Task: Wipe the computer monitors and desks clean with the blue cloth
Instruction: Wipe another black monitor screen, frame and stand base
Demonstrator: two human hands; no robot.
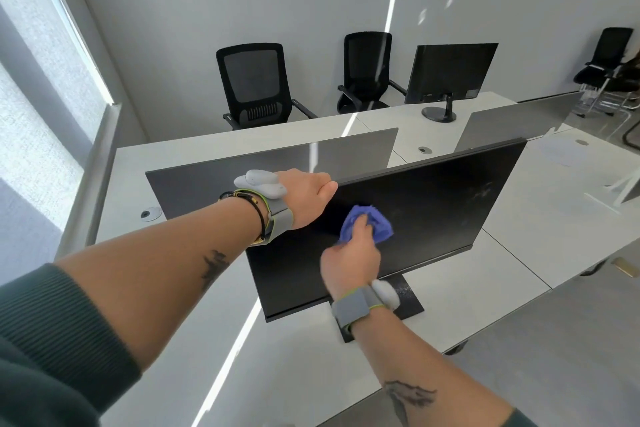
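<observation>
- I see my left hand (pixel 308 198) at frame centre, fingers curled over the top edge of the near monitor (pixel 443 215) close to its upper left corner, thumb on the front.
- My right hand (pixel 349 262) grips the bunched blue cloth (pixel 367 225) and presses it on the dark screen, just below and right of the left hand.
- To the right of the cloth the screen runs bare to its right edge, with pale smears near the upper right corner.
- The lower edge of the screen hangs above the white desk (pixel 467 295); the black stand base (pixel 412 303) shows beside my right wrist.
- A grey divider panel (pixel 242 166) stands close behind the monitor's top edge.
- Bare desk surface lies right of the monitor, out to the desk's edge at lower right.
- A second monitor (pixel 450 71) shows its back on the far desk at upper right, beside two black office chairs (pixel 254 80).
</observation>
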